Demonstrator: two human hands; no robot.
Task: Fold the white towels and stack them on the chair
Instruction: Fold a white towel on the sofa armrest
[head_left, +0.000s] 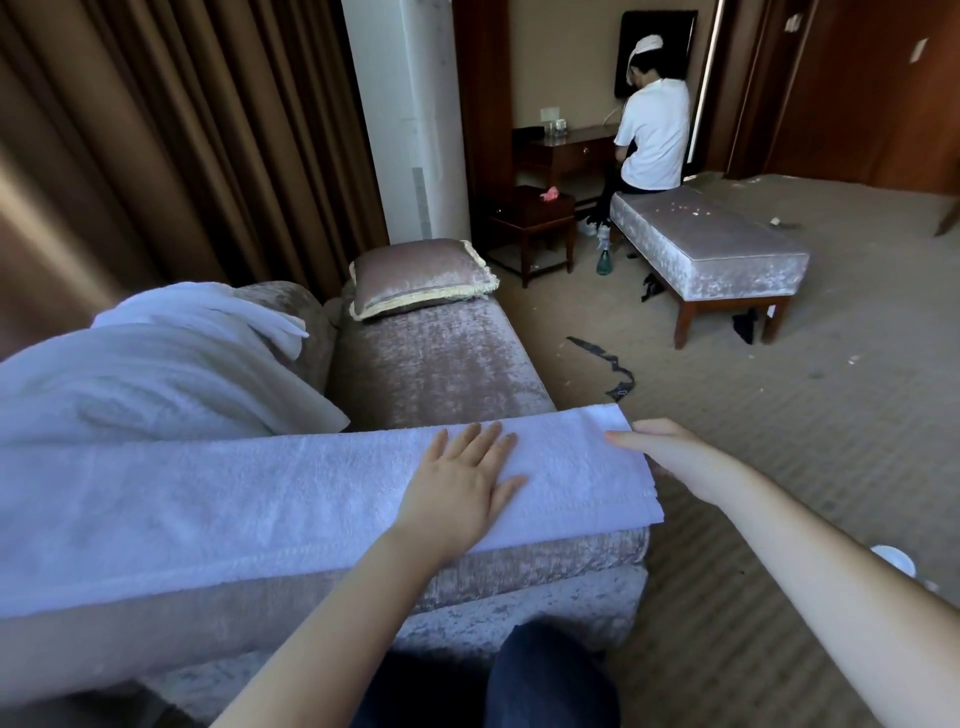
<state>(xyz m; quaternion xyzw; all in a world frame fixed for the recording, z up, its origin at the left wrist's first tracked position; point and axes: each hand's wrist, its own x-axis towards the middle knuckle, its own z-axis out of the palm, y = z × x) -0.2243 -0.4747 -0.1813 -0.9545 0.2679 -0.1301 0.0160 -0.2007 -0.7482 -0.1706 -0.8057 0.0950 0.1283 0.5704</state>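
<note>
A long white towel, folded into a strip, lies across the near edge of the velvet chaise seat. My left hand presses flat on the towel near its right end, fingers straight and spread. My right hand pinches the towel's right end, thumb on top and the other fingers hidden under the edge. A heap of loose white towels covers the chaise's left side and backrest.
A fringed velvet cushion sits at the chaise's far end. Beyond stand a dark side table, a velvet bench with a person seated on it, and a desk. Black cloth scraps litter the carpet.
</note>
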